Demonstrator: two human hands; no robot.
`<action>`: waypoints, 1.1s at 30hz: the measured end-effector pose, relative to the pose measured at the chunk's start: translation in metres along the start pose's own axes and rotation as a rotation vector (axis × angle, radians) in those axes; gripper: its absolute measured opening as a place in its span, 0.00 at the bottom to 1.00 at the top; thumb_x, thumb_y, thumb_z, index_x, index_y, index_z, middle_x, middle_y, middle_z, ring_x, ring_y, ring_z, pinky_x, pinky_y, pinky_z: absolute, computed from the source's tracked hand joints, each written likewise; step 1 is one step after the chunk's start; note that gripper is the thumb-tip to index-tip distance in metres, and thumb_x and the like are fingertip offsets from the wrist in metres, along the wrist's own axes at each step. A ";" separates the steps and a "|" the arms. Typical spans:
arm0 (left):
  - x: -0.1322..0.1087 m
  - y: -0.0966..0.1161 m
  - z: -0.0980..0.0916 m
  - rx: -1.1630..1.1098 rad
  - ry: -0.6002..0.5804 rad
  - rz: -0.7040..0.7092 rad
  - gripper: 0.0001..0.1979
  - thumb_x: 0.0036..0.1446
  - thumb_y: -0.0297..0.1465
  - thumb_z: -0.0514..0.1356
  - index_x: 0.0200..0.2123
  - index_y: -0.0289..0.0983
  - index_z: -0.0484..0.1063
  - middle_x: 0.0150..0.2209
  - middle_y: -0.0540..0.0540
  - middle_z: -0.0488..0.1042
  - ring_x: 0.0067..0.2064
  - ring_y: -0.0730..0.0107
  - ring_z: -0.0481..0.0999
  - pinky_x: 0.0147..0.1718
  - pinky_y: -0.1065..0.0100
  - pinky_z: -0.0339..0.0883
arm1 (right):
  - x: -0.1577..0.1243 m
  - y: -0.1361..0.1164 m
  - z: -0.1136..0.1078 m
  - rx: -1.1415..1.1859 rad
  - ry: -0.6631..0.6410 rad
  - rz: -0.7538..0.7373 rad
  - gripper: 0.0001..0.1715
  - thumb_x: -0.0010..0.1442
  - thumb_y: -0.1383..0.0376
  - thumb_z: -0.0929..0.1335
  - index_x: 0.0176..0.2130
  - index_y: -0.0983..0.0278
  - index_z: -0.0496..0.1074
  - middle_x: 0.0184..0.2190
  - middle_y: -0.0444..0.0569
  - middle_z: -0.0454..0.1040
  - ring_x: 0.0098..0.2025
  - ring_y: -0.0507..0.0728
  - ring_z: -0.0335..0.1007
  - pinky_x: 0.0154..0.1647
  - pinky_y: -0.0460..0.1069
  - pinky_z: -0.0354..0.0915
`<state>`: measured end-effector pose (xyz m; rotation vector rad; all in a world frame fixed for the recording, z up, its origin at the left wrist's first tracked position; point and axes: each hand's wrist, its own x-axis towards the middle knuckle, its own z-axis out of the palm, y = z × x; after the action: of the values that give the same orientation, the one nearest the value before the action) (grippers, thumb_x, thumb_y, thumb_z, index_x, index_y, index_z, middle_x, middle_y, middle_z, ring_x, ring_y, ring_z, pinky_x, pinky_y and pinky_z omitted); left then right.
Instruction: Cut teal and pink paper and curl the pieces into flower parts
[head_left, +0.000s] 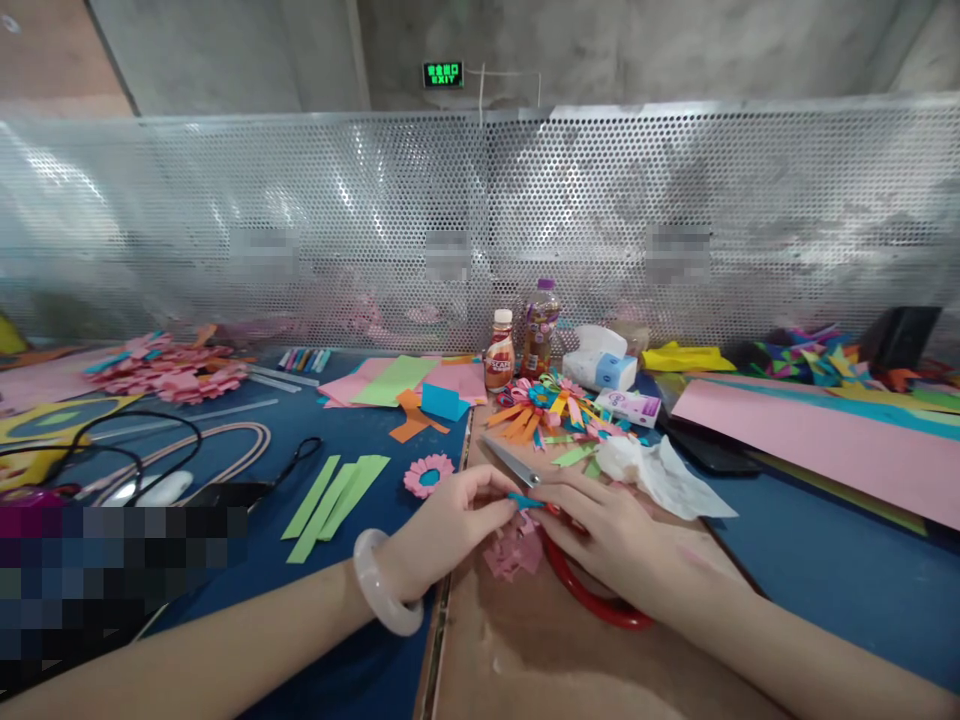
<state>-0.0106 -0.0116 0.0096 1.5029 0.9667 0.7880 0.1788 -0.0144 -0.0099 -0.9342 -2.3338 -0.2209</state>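
Note:
My left hand [454, 515], with a pale bangle [382, 585] on its wrist, pinches a small piece of blue paper [525, 501]. My right hand [607, 530] is closed around red-handled scissors [517, 466], and its fingertips meet the blue paper too. The blades point up and to the left, away from me; part of the red handle shows below my palm. Beneath my hands lies a pile of pink paper scraps [514, 550]. Just left of my left hand is a pink paper flower [428, 477] with a blue centre.
Green paper strips [337, 505] lie to the left, near cables [225, 440]. Two drink bottles [500, 350], a tissue pack [600, 362] and colourful paper ribbons [547, 405] stand or lie ahead. A crumpled tissue [664, 475] and large pink sheets [817, 440] are right. A perforated metal screen [637, 220] closes the back.

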 end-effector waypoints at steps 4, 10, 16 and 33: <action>0.001 0.000 -0.001 -0.002 0.024 -0.013 0.08 0.51 0.31 0.58 0.34 0.32 0.68 0.27 0.49 0.72 0.28 0.75 0.69 0.29 0.72 0.62 | 0.000 -0.001 0.001 0.042 0.012 0.016 0.08 0.59 0.67 0.63 0.37 0.63 0.70 0.33 0.48 0.75 0.34 0.54 0.72 0.34 0.47 0.68; 0.001 -0.002 -0.002 0.031 0.020 0.015 0.09 0.51 0.32 0.58 0.34 0.33 0.71 0.29 0.48 0.72 0.29 0.74 0.69 0.29 0.72 0.61 | 0.001 -0.004 -0.001 0.070 0.007 0.065 0.08 0.58 0.67 0.63 0.38 0.62 0.69 0.34 0.46 0.75 0.32 0.54 0.72 0.29 0.47 0.66; 0.001 -0.006 -0.003 0.050 0.011 0.058 0.08 0.49 0.30 0.59 0.34 0.33 0.71 0.31 0.47 0.73 0.34 0.71 0.71 0.34 0.70 0.63 | 0.000 -0.006 0.000 0.256 -0.079 0.208 0.07 0.56 0.67 0.64 0.38 0.60 0.68 0.33 0.44 0.75 0.33 0.53 0.71 0.32 0.47 0.65; 0.004 -0.004 -0.001 -0.024 0.063 -0.084 0.09 0.44 0.29 0.63 0.31 0.32 0.70 0.29 0.48 0.74 0.32 0.73 0.72 0.33 0.71 0.64 | 0.003 -0.004 -0.001 0.306 0.066 0.067 0.07 0.57 0.72 0.63 0.35 0.62 0.68 0.34 0.48 0.71 0.38 0.54 0.65 0.37 0.49 0.65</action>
<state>-0.0098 -0.0073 0.0056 1.4151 1.0571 0.7881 0.1751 -0.0156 -0.0071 -0.8365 -2.1918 0.1282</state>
